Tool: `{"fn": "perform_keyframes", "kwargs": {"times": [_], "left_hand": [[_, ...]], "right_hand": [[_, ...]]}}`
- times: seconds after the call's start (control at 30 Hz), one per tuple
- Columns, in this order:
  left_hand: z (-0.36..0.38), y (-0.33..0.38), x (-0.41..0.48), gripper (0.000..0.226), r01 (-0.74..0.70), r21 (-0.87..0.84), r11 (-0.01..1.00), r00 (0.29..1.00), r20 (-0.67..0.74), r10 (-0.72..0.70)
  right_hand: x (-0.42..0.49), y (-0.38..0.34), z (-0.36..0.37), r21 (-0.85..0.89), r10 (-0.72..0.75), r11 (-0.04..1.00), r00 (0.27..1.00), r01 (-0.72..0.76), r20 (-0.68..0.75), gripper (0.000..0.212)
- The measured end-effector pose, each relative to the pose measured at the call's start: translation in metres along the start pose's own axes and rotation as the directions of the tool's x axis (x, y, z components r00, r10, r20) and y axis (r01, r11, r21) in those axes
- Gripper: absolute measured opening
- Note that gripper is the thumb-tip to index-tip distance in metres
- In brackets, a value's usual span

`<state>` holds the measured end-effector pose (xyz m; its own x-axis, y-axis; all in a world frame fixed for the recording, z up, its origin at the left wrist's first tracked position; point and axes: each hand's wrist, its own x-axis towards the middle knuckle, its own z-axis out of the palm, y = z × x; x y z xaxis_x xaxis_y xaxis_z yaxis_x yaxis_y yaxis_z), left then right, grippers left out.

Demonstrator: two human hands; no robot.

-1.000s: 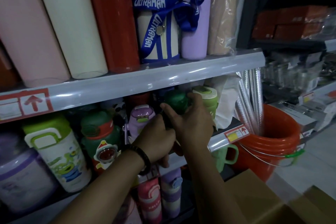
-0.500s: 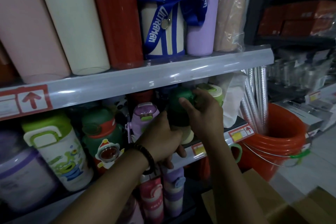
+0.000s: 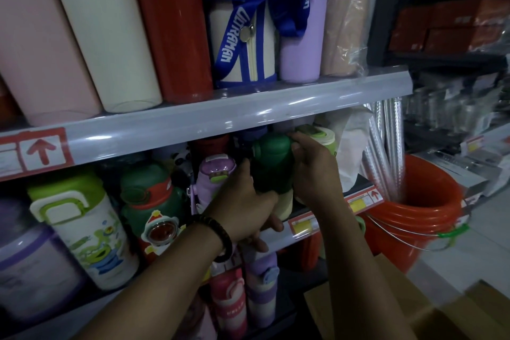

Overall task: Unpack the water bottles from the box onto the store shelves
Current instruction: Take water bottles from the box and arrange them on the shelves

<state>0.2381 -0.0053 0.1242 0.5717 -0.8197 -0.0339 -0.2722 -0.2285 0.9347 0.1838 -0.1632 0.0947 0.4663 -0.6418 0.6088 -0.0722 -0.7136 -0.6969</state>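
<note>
1 wide-angle head view stands close to the shelves [image 3: 220, 119], facing forward and slightly down. The left hand [image 3: 245, 207] and right hand [image 3: 311, 171], holding a bottle [image 3: 271, 163], sit mid-frame; a box [image 3: 455, 320] fills the lower right corner.

Top shelf, 6 tall: pink bottle [image 3: 41, 50], cream bottle [image 3: 105, 36], red bottle [image 3: 171, 30], Ultraman bottle [image 3: 262, 58], lilac bottle [image 3: 298, 44], wrapped peach bottle [image 3: 347, 22].
Middle shelf, front row 6: lilac jug [image 3: 30, 262], alien-print bottle [image 3: 88, 232], red-banded green bottle [image 3: 146, 201], lilac kids' bottle [image 3: 214, 174], green-topped bottle [image 3: 271, 163], pale-green-lidded bottle [image 3: 320, 137]. Back row too dark to count.
Bottom shelf, 2 visible: pink flask [image 3: 229, 309], striped lilac flask [image 3: 260, 292].
Orange bucket [image 3: 414, 218]: 1. Cardboard box [image 3: 447, 320]: 1.
Grips, 2: left grip [image 3: 245, 201], right grip [image 3: 314, 171].
</note>
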Motion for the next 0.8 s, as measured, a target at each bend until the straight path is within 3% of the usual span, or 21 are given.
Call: {"fn": "perform_keyframes", "kwargs": {"times": [0.23,0.3,0.37,0.47,0.53,0.67,0.8], "left_hand": [[0.000,-0.001,0.001,0.066,-0.059,0.054,0.997,0.996,-0.066,0.063],[-0.001,-0.003,0.003,0.053,-0.047,0.074,0.996,0.998,-0.049,0.050],[-0.001,-0.005,0.003,0.022,-0.015,0.088,0.996,1.000,-0.020,0.017],[-0.001,-0.005,0.001,0.034,-0.025,0.143,0.989,0.999,-0.017,0.028],[-0.002,-0.006,0.001,0.040,-0.063,0.181,0.981,0.997,-0.033,0.070],[-0.004,-0.006,0.001,0.030,-0.039,0.157,0.987,0.997,-0.058,0.049],[-0.003,-0.005,0.000,0.041,-0.031,0.153,0.988,0.998,-0.049,0.039]], "right_hand": [[-0.003,-0.021,0.002,-0.125,0.092,0.987,0.993,-0.101,-0.077,0.035],[-0.004,-0.031,0.003,-0.143,0.129,0.980,0.987,-0.142,-0.094,0.029],[-0.005,-0.041,0.006,-0.221,0.147,0.961,0.985,-0.165,-0.094,0.044],[-0.010,-0.049,0.014,-0.377,0.145,0.910,0.985,-0.171,-0.095,0.076],[-0.013,-0.051,0.021,-0.397,0.162,0.899,0.983,-0.183,-0.085,0.083],[-0.014,-0.046,0.024,-0.399,0.112,0.904,0.985,-0.156,-0.132,0.071],[-0.009,-0.041,0.018,-0.358,0.089,0.926,0.991,-0.118,-0.096,0.065]]}}
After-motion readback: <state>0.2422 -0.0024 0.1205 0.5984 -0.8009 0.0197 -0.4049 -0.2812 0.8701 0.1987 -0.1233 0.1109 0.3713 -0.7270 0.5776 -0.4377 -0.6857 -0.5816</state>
